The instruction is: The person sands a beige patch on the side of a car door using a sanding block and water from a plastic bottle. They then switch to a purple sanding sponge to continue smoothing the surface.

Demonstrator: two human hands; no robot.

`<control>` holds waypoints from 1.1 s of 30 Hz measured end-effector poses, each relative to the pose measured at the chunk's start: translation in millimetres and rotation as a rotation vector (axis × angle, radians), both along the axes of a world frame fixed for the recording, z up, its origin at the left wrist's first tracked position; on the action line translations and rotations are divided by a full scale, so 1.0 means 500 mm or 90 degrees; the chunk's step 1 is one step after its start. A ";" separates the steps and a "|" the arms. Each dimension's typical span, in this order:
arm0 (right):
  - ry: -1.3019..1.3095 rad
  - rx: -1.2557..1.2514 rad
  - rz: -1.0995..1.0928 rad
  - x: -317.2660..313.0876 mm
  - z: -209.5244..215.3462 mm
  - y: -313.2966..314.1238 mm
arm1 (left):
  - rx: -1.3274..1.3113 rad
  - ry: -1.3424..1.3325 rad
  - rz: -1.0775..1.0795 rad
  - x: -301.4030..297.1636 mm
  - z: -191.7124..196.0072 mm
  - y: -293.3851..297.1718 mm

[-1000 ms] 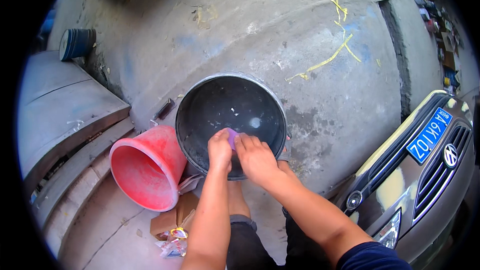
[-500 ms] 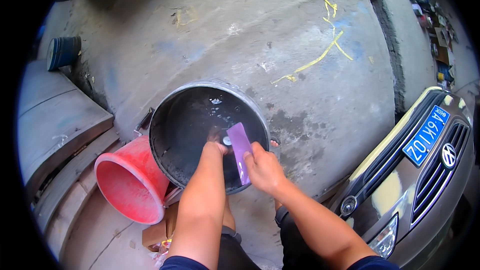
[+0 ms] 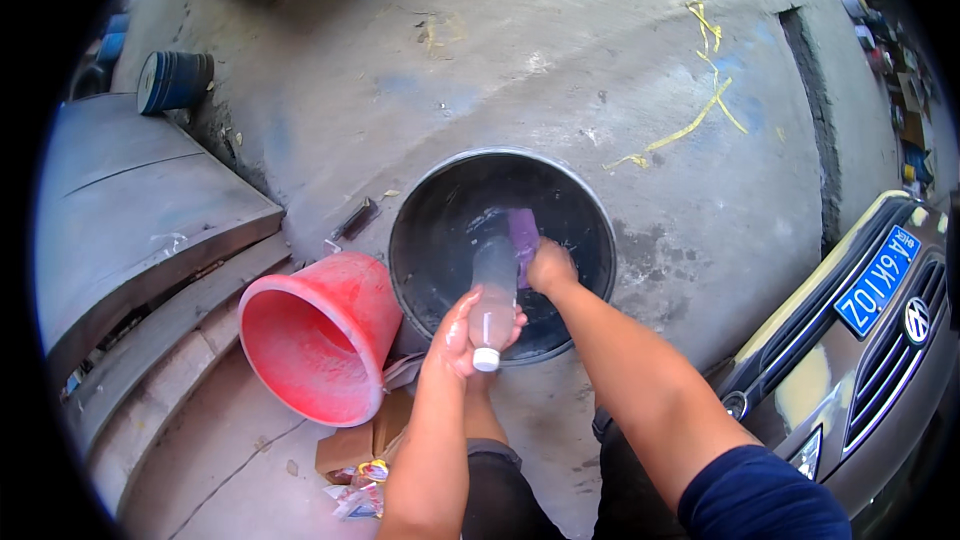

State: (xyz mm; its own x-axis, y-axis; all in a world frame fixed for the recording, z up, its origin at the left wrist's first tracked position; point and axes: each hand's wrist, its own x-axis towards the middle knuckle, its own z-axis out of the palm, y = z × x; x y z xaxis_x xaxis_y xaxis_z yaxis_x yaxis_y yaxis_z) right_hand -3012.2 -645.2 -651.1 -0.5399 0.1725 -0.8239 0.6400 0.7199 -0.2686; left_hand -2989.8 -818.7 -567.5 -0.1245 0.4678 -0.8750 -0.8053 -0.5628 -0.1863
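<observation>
Head shows bottle aligned fore-aft, perhaps tilted, cap rearward.

You are wearing a navy blue top, and its short right sleeve is creasing in soft folds and ending in a plain hem. Your right forearm and right hand are showing bare, as are your left forearm and left hand, which is glistening a little. You are also wearing near-black shorts, whose left cuff is looking greyer than the cloth above, with your bare left shin showing underneath
</observation>
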 end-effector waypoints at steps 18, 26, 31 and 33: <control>0.179 -0.035 -0.433 0.361 0.546 0.004 | 0.098 0.080 -0.134 0.088 0.464 -0.070; 0.182 0.142 -0.490 0.783 0.887 0.013 | 0.009 0.084 -0.435 0.187 0.691 -0.019; 0.165 0.281 -0.756 1.147 0.979 -0.085 | -0.027 0.059 -0.597 0.362 0.766 0.047; 0.175 0.324 -0.849 1.286 0.977 -0.135 | 0.025 0.106 -0.650 0.441 0.761 0.071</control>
State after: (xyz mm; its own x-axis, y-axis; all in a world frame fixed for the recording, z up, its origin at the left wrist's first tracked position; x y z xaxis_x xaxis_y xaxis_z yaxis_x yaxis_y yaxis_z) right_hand -2369.2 -712.6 -162.5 0.1251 0.8988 -0.4201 0.8676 -0.3045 -0.3932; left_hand -2769.2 -783.2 -186.8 0.2298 0.4464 -0.8648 -0.9130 0.4066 -0.0327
